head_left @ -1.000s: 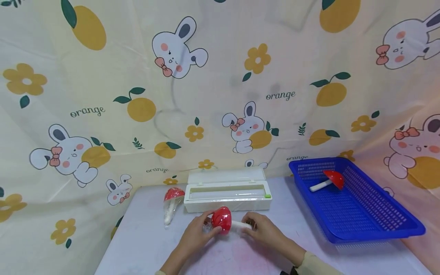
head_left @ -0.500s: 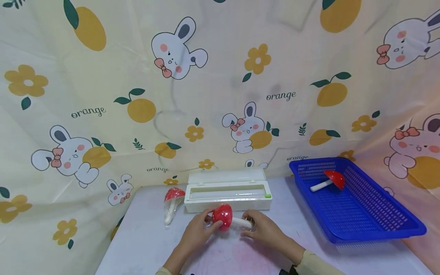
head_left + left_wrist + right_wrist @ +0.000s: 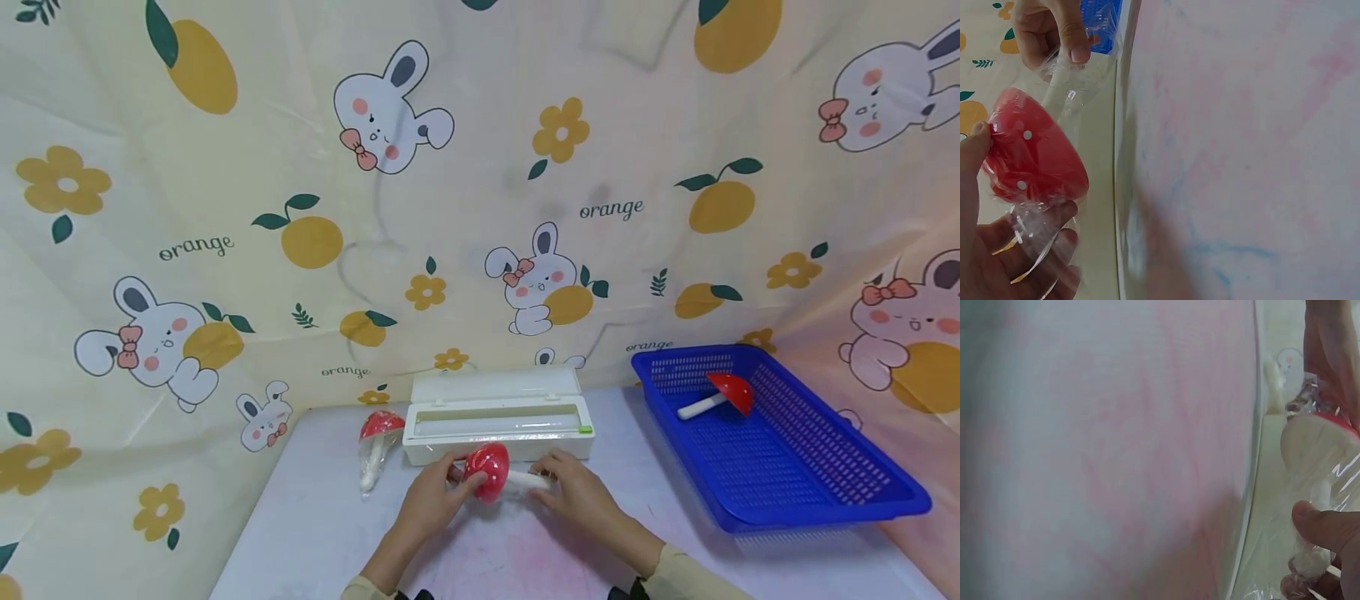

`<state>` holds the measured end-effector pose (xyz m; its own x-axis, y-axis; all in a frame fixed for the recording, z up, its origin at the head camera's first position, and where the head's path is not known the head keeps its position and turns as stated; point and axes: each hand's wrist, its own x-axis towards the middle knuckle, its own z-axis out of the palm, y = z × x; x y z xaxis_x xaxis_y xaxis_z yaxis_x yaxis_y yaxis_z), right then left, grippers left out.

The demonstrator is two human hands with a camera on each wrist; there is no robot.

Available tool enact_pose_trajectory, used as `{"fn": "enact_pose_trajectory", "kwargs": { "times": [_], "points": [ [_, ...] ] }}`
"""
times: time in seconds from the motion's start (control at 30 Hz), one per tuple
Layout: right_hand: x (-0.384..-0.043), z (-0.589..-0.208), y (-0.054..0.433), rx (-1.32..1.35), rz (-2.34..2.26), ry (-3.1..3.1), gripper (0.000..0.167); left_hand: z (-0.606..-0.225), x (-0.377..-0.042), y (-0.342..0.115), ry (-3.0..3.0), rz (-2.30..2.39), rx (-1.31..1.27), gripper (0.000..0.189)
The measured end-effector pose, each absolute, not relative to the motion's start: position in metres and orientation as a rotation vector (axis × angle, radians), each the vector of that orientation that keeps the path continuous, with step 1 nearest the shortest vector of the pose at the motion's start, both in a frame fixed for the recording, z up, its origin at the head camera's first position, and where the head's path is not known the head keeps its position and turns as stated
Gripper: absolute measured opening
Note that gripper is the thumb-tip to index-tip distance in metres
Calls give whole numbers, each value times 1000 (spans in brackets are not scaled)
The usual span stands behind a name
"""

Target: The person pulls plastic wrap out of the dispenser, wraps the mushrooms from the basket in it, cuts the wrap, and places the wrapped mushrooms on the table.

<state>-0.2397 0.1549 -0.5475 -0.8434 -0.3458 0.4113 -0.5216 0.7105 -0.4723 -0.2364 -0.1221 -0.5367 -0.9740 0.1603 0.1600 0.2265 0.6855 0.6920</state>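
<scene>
A toy mushroom [image 3: 489, 473] with a white-dotted red cap and a white stem lies sideways between my hands, in front of the white box. Clear plastic film wraps it. My left hand [image 3: 429, 502] grips the cap, thumb on its near side; the left wrist view shows loose film [image 3: 1038, 234] spreading over that hand's fingers. At the stem's far end, my right hand [image 3: 581, 493] pinches stem and film between thumb and fingers. From the right wrist, the cap's pale underside [image 3: 1313, 444] shows through the film, and bunched film sits by the right thumb [image 3: 1319, 522].
Behind the hands stands an open white cling film box [image 3: 442, 452] with a roll inside. Left of it lies another film-wrapped mushroom [image 3: 381, 423]. A blue basket [image 3: 825, 518] on the right holds an unwrapped mushroom [image 3: 733, 392]. A printed cloth [image 3: 465, 183] hangs behind the table.
Both hands have shifted slightly away from the body with the mushroom, toward the box. The left hand still grips the cap, the right the stem end.
</scene>
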Motion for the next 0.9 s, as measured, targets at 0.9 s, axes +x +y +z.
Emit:
{"fn": "enact_pose_trajectory", "kwargs": {
  "times": [0.9],
  "points": [
    [-243,-541,158,667,970,-2568,24,-528,-245,-140,-2759,-1173,-546,59]
  ]
}}
